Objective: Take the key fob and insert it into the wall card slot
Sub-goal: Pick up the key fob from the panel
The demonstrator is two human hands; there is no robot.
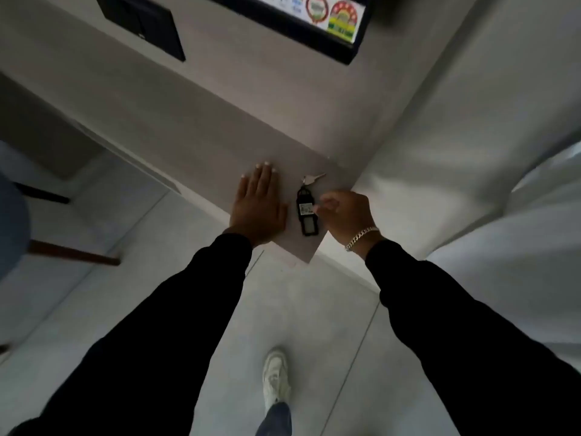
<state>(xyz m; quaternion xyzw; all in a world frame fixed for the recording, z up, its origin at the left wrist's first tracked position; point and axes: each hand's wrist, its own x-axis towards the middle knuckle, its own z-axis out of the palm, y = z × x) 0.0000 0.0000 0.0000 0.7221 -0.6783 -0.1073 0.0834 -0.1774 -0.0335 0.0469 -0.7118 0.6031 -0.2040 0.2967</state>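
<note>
I am looking down from head height at a pale grey counter (195,121) that narrows to a corner close to my body. My left hand (257,205) lies flat, palm down, fingers together and stretched out, near that corner. Just beside it to the right lies the key fob (305,210), a slim black plastic tag with a small label window, lengthwise along the counter's right edge. A ring joins it to a silver key (312,178) lying farther from me. My right hand (345,215) is curled, thumb and fingertips meeting at the fob's right side, touching it or nearly so; I cannot tell if the pinch has closed. I judge the fob light, rigid and smooth, best pinched across its narrow sides at the middle, expecting the key to dangle and swing. A dark panel (143,25) on the wall beyond may be the card slot; I cannot confirm it.
</note>
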